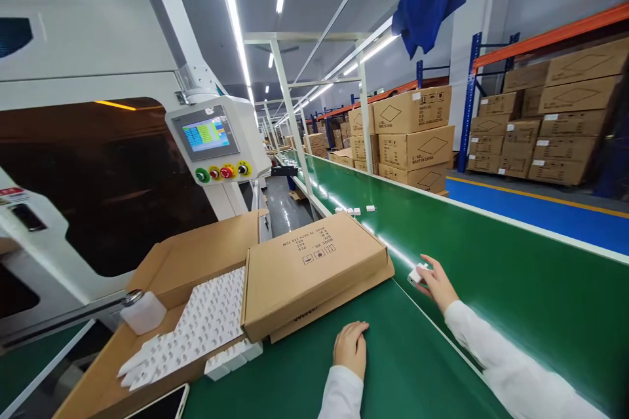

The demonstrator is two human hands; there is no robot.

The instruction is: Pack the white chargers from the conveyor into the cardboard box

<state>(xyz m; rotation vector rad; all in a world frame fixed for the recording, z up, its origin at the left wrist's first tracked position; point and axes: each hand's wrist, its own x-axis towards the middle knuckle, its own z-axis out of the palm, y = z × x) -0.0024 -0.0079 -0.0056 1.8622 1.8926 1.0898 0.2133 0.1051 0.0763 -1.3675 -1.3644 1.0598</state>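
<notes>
My right hand (437, 283) reaches over the green conveyor belt, its thumb and fingers closed on a small white power adapter (419, 273). My left hand (350, 346) rests on the green work surface in front of the closed cardboard box (314, 268). Its fingers lie loosely bent, with a gap at the thumb and nothing visible in them. Several more white adapters (370, 209) lie farther up the belt. Left of the closed box, an open carton (196, 255) holds rows of white adapters (211, 308). A short row of white pieces (234, 359) stands beside that carton.
A white bottle with a metal top (143, 311) stands in the open carton's left side. A phone (162, 404) lies at the near edge. A machine with a control panel (216, 141) rises at left. Stacked cartons (413, 137) stand beyond the conveyor belt (531, 275).
</notes>
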